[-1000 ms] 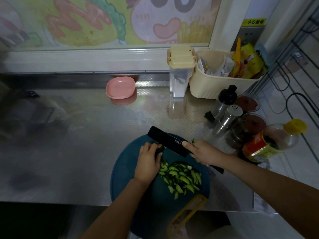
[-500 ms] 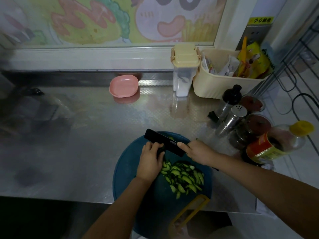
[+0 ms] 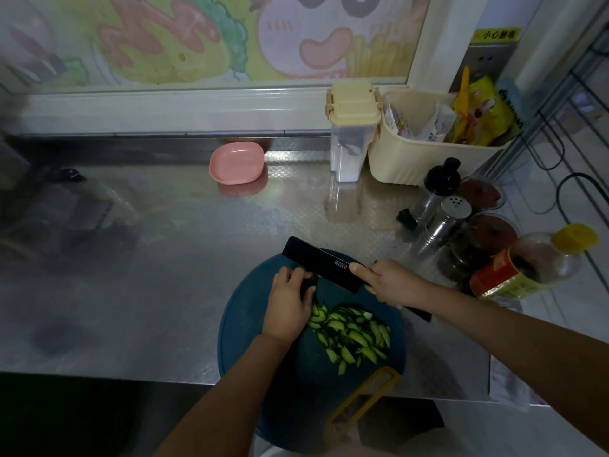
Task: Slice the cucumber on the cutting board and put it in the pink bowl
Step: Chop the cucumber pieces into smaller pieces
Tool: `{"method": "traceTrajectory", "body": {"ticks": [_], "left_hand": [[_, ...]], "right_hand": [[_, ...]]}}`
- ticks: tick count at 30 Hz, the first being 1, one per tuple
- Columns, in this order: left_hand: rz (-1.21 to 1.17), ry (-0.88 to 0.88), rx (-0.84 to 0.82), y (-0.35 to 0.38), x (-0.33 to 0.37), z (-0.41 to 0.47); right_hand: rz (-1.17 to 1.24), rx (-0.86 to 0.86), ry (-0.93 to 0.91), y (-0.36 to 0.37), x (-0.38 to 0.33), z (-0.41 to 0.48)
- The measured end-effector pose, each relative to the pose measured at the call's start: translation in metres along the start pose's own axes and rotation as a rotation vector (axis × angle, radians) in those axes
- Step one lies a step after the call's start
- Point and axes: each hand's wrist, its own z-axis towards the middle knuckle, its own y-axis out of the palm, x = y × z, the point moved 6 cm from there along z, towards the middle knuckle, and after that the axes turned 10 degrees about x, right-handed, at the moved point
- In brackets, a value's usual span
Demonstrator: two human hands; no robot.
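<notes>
Steel counter (image 3: 164, 258): cucumber stub (image 3: 310, 281) is pinched by left hand (image 3: 290, 305), knife (image 3: 323, 263) gripped by right hand (image 3: 385, 285) just beyond. Stub judged slick, firm; best held behind blade.

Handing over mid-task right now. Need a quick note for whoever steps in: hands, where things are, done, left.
Left hand: holds the cucumber end down on the blue cutting board.
Right hand: grip on the black knife, index finger laid along the blade, which sits right by the left fingers.
Cucumber slices: piled on the board, on the person's side of the blade.
Pink bowl: empty, at the back of the steel counter, apart from the board.
Done: most of the cucumber is sliced.
Left: slice the end piece, then move all slices into the bowl.
</notes>
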Motion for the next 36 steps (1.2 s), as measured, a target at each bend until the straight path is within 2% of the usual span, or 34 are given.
{"method": "traceTrajectory", "body": {"ticks": [10,15,20,25,31,36], "left_hand": [[-0.016,-0.005,0.018,0.0,-0.001,0.0],[-0.007,0.011,0.017,0.0,0.0,0.0],[-0.032,-0.003,0.003,0.0,-0.002,0.0],[-0.057,0.018,-0.011,-0.003,-0.002,-0.002],[-0.022,0.026,0.003,-0.004,-0.001,-0.004],[-0.021,0.02,0.003,-0.003,-0.002,-0.004]], "right_hand": [[-0.028,-0.018,0.002,0.007,-0.002,0.004],[-0.178,0.022,-0.13,0.014,-0.011,0.008],[-0.23,0.039,-0.177,0.018,-0.007,0.014],[-0.171,0.049,-0.106,0.006,0.003,0.003],[0.053,0.038,-0.015,0.009,0.003,-0.007],[0.054,0.014,-0.029,0.009,0.002,-0.007]]}}
